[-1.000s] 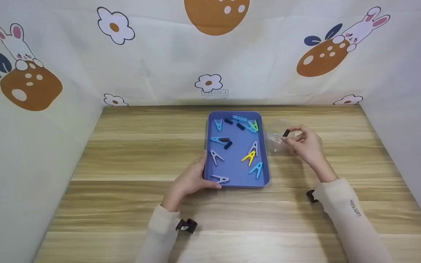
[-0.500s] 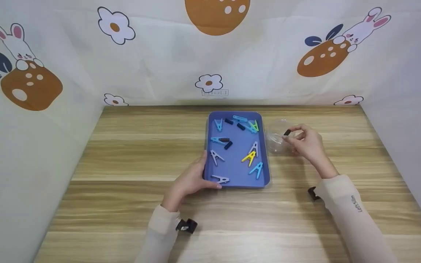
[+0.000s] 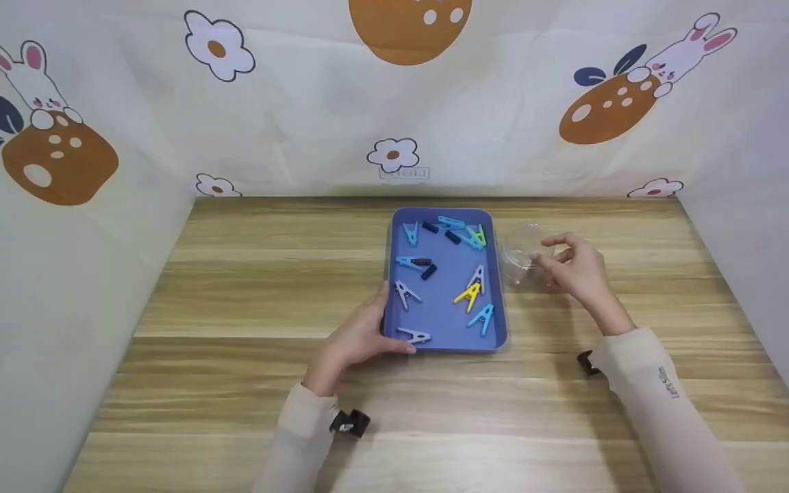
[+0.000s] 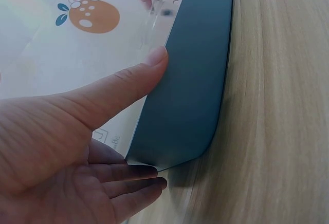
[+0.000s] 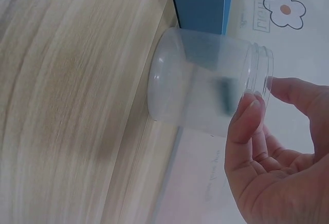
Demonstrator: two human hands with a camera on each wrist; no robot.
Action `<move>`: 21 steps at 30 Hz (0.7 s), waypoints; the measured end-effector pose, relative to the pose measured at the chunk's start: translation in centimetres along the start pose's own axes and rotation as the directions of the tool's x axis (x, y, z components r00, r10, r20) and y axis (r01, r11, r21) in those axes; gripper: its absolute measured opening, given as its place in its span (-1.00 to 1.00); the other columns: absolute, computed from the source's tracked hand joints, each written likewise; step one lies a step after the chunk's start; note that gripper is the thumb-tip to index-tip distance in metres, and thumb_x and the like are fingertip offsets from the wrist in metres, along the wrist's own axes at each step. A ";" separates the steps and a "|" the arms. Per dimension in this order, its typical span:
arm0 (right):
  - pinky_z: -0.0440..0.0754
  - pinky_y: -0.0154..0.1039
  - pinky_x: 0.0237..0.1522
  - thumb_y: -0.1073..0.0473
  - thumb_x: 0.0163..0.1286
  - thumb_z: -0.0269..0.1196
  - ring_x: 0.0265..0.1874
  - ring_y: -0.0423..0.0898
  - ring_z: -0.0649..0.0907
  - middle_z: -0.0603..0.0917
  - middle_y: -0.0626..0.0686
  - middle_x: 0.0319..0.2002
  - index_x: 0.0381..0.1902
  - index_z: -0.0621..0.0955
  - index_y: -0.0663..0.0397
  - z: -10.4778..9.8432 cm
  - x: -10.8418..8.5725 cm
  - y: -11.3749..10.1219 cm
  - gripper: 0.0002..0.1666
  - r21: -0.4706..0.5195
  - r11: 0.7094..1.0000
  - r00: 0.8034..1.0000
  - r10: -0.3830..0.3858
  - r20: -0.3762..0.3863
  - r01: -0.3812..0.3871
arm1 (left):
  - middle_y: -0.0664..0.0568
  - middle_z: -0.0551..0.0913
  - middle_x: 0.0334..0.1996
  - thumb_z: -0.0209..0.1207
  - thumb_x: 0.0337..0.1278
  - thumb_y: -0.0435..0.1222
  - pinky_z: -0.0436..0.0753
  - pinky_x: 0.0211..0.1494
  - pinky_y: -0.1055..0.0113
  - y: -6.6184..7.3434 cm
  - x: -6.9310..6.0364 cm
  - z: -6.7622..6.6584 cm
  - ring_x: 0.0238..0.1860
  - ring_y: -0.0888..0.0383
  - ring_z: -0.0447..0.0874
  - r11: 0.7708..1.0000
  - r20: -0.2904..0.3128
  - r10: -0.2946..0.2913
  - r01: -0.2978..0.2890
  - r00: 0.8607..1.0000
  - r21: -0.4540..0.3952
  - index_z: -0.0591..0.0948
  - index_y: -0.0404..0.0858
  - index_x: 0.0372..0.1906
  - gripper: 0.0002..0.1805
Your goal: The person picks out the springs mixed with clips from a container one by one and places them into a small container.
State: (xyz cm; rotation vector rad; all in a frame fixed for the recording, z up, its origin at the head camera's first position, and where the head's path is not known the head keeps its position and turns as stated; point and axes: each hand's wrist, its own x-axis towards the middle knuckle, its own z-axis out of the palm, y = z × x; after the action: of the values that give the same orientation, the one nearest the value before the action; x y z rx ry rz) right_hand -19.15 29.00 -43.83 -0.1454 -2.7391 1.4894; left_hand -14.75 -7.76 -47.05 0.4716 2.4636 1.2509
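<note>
A blue tray (image 3: 442, 318) holds several clothes pegs, among them a yellow peg (image 3: 468, 296), and short black cylinders such as this one (image 3: 429, 272). My left hand (image 3: 359, 334) holds the tray's near left corner, thumb along the front rim and fingers at the side. Right of the tray stands a clear jar (image 5: 180, 80), lidless and upright. My right hand (image 3: 578, 270) is at its mouth, thumb and fingers apart with nothing between them. Inside the jar, a blurred dark piece (image 5: 226, 95) shows below the rim in the right wrist view.
Both items stand on a wood-grain table (image 3: 251, 287). A pale printed cloth (image 3: 298, 103) rises at its back and sides. The jar is close beside the tray's right wall.
The black cylinder that my right thumb and finger pinched has been let go and is in the jar. My left hand and the tray have stayed put.
</note>
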 end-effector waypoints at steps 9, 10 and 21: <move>0.76 -0.35 -0.55 0.22 0.44 0.37 -0.67 -0.26 0.67 0.66 -0.14 -0.54 0.25 0.52 0.45 -0.1 -0.5 -0.1 -0.45 0.052 0.999 1.000 -0.009 0.002 0.009 | -0.44 -0.05 0.66 0.63 -0.03 -0.20 0.04 0.72 -0.08 -0.1 0.0 -0.1 0.67 -0.31 -0.03 1.000 0.003 -0.003 0.003 1.000 0.029 -0.10 -0.52 0.66 0.38; 0.76 -0.35 -0.56 0.22 0.44 0.37 -0.67 -0.26 0.67 0.66 -0.14 -0.55 0.25 0.53 0.45 -0.1 -0.5 -0.1 -0.46 0.051 0.999 1.000 -0.013 -0.002 0.013 | -0.44 -0.06 0.66 0.63 -0.02 -0.20 0.04 0.72 -0.08 -0.1 0.0 0.0 0.67 -0.30 -0.04 1.000 0.004 -0.003 0.003 1.000 0.029 -0.10 -0.52 0.66 0.37; 0.67 -0.45 -0.58 0.26 0.42 0.38 -0.71 -0.34 0.63 0.73 0.07 -0.50 0.17 0.58 0.43 0.7 -1.8 -1.4 -0.54 -0.014 0.997 0.996 -0.076 -0.041 0.076 | -0.43 -0.07 0.66 0.64 -0.05 -0.20 0.04 0.72 -0.08 -0.1 -0.1 0.0 0.67 -0.30 -0.03 0.999 0.008 -0.017 0.017 1.000 0.027 -0.12 -0.50 0.66 0.39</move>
State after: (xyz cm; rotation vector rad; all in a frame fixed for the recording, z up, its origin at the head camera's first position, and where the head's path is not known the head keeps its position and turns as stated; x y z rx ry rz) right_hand -17.49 27.51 -42.98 -0.0708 -2.6898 1.4336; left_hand -14.70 -7.83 -47.08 0.4612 2.4753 1.2080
